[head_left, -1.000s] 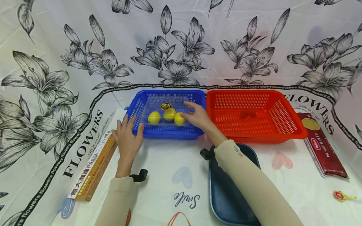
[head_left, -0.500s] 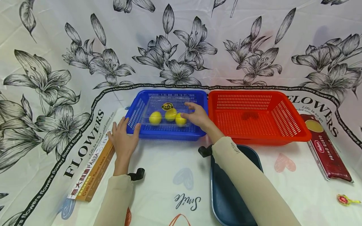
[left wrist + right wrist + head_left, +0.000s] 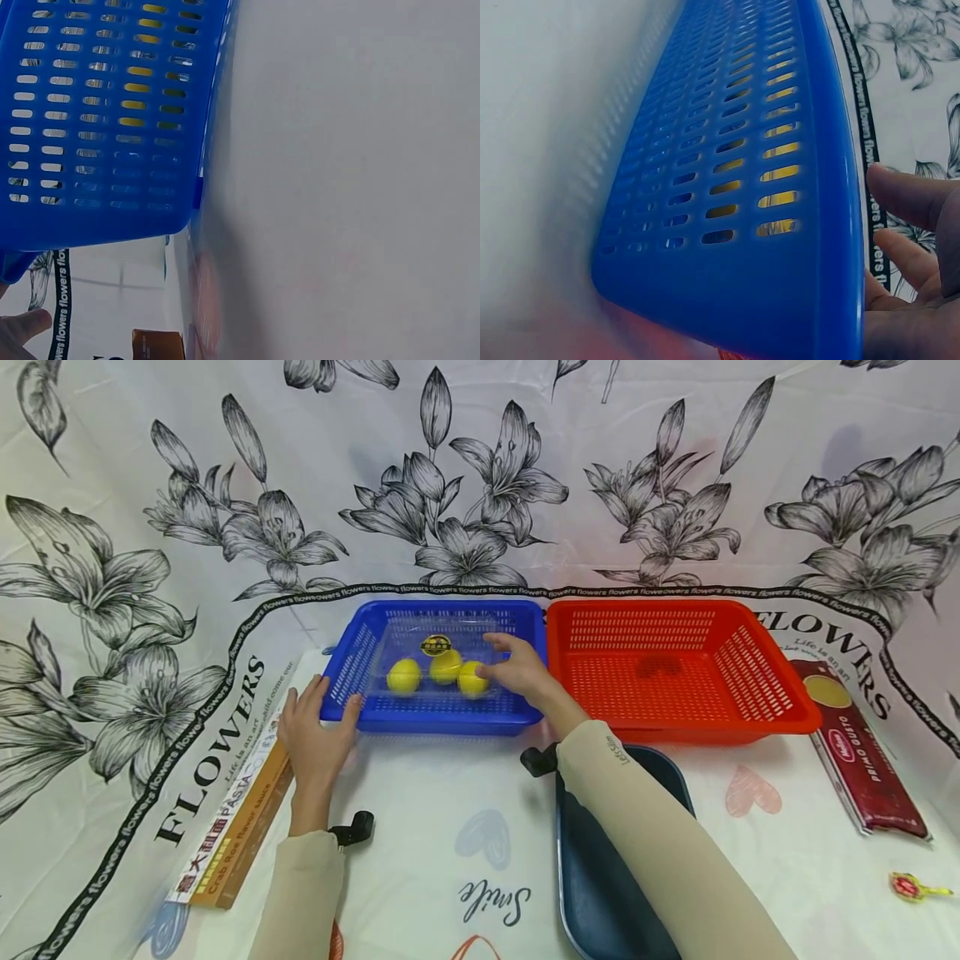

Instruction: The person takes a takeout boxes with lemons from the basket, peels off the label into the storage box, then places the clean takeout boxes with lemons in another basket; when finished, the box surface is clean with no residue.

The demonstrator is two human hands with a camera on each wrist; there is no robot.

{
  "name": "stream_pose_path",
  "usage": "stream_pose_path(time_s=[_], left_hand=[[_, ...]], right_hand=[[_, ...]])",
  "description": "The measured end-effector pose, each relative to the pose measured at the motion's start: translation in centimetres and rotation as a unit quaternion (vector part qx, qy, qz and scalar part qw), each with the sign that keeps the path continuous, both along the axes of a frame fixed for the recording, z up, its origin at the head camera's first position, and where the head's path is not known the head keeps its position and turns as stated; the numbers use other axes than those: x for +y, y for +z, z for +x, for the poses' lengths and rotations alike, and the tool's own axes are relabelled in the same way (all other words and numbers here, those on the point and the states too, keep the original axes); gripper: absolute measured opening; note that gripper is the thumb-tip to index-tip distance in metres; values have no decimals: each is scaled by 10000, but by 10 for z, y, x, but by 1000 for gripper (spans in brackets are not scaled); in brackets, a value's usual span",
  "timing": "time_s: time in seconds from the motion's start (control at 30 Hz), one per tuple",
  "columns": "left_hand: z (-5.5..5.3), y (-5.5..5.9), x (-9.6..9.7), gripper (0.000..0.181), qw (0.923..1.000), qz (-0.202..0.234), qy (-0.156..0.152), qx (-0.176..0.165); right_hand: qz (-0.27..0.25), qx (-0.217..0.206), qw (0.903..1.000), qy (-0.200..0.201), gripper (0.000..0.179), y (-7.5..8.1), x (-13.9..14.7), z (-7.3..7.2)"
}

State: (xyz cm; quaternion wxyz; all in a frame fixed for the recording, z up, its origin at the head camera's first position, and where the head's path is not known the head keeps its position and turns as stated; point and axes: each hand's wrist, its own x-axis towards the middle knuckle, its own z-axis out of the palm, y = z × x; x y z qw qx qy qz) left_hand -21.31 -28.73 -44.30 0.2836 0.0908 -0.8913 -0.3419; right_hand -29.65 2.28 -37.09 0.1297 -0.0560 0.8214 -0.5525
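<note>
In the head view, a blue plastic basket (image 3: pixel 442 718) holds a clear plastic box (image 3: pixel 472 628) with a dark label and three round yellow balls (image 3: pixel 403 677). My right hand (image 3: pixel 517 672) reaches over the basket to the box's right end, thumb and fingers spread; whether it touches the box is unclear. At the basket's left front corner is my left hand (image 3: pixel 318 731), its fingers loosely extended outside the rim and away from the box. The left wrist view shows the basket's slotted wall (image 3: pixel 97 217) with little of that hand. The right wrist view shows right-hand fingers (image 3: pixel 911 259) beyond the rim.
A red basket (image 3: pixel 675 722) stands right beside the blue one. In front of it, a dark tray (image 3: pixel 600 860) lies partly under my right forearm. A pasta box (image 3: pixel 240 827) lies at left; a dark red packet (image 3: pixel 862 752) and a wrapped lollipop (image 3: pixel 911 887) lie at right.
My left hand has drawn left, from over the blue basket's edge near the clear box to the outside of its left corner. My right hand stays at the box's right end.
</note>
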Motion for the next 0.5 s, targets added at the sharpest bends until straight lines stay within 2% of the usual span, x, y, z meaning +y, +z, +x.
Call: stream_pose_path(time_s=[0.23, 0.5], left_hand=[[-3, -4, -5, 68, 9996, 262, -115, 33], [-2, -3, -7, 68, 9997, 214, -151, 22]], right_hand=[[45, -58, 10000, -10, 61, 1, -4, -6], [133, -38, 9998, 153, 56, 5, -10, -15]])
